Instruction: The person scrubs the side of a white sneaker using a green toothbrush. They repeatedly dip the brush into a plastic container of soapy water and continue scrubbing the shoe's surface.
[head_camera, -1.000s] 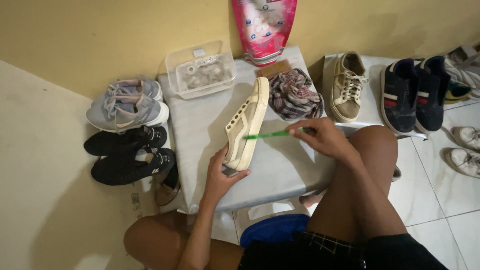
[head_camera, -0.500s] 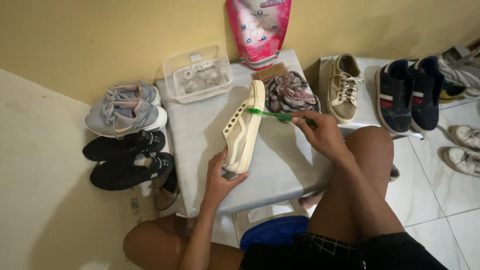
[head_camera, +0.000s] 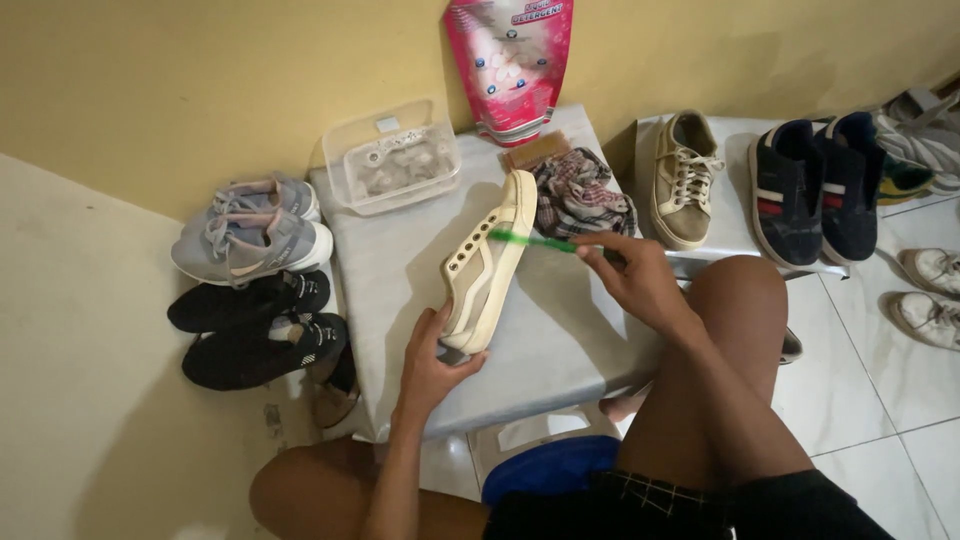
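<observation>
A pink detergent pouch (head_camera: 510, 65) leans on the yellow wall, beside a clear plastic tub (head_camera: 393, 155).

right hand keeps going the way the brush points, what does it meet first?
Likely the cream sneaker: the right hand aims its green brush leftward, bristle end already at the sneaker's side. Depth unclear.

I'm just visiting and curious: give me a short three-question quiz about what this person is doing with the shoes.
1. True or false: the left hand grips the cream sneaker at its heel end.
2. Which tool does the right hand hold? A) a sponge B) a green toothbrush C) a spray bottle
3. Fill in: against the wall, behind the clear plastic container, stands a ____ refill pouch.

Key: 1. True. 2. B, with its head on the sneaker's side near the toe. 3. Pink.
</observation>
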